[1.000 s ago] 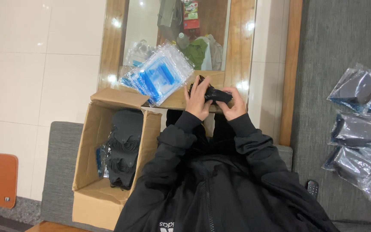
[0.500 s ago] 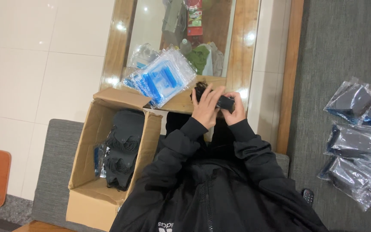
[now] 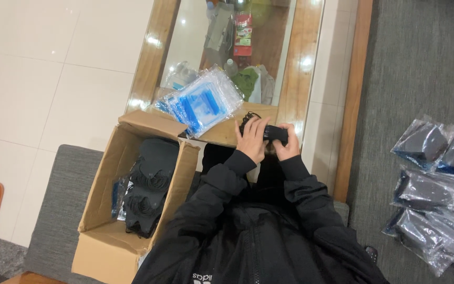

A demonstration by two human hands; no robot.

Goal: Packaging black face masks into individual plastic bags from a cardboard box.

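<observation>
Left hand [image 3: 252, 139] and right hand [image 3: 288, 149] both clamped on a small black item [image 3: 274, 133], centre of frame, held over the near edge of the wooden table [image 3: 222, 134]. Stack of clear blue-printed zip bags [image 3: 202, 102] just left of the hands; open cardboard box [image 3: 106, 247] of black items lower left; filled bags [image 3: 437, 184] at right on grey surface. Looks like folding or bunching the item before bagging; next move likely calls for freeing one hand to reach a bag
</observation>
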